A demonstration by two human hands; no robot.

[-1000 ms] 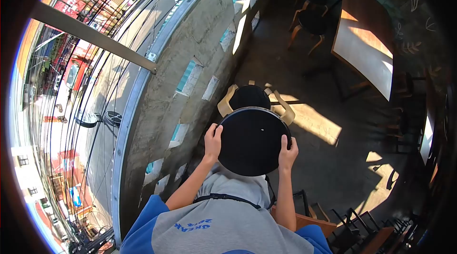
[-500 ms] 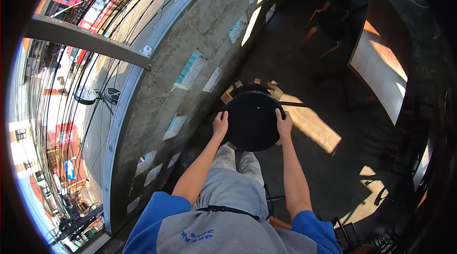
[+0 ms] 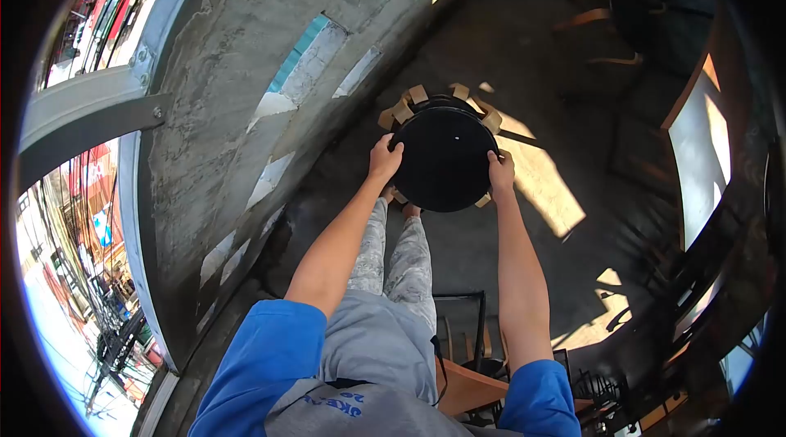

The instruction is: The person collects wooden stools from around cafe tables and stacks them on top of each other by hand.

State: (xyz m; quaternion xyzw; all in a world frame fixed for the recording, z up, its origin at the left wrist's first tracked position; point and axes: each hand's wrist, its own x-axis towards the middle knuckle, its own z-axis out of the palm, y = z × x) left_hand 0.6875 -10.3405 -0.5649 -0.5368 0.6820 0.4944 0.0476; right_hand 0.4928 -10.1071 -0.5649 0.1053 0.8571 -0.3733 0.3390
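A round black stool seat (image 3: pixel 444 163) is between my hands, seen from above. Light-wood bent legs (image 3: pixel 401 110) stick out around its far side, and a second dark rim (image 3: pixel 452 101) shows just behind it, as in a stack of stools. My left hand (image 3: pixel 386 160) is closed on the left edge, its thumb on the rim. On the right edge, my right hand (image 3: pixel 501 172) grips in the same way. The fingers under the seat are hidden. I cannot tell whether the held stool rests on those beneath.
A concrete wall (image 3: pixel 237 52) with slot openings runs along the left, with a metal rail and street wires beyond. At right stands a table (image 3: pixel 696 142). Chairs (image 3: pixel 626 15) are at the upper right. A wooden tabletop (image 3: pixel 471 388) is near my right side.
The view has turned and shifted. My hands and the black stool sit higher in the picture, with my arms stretched farther forward. More of my legs now shows. Both hands keep their hold.
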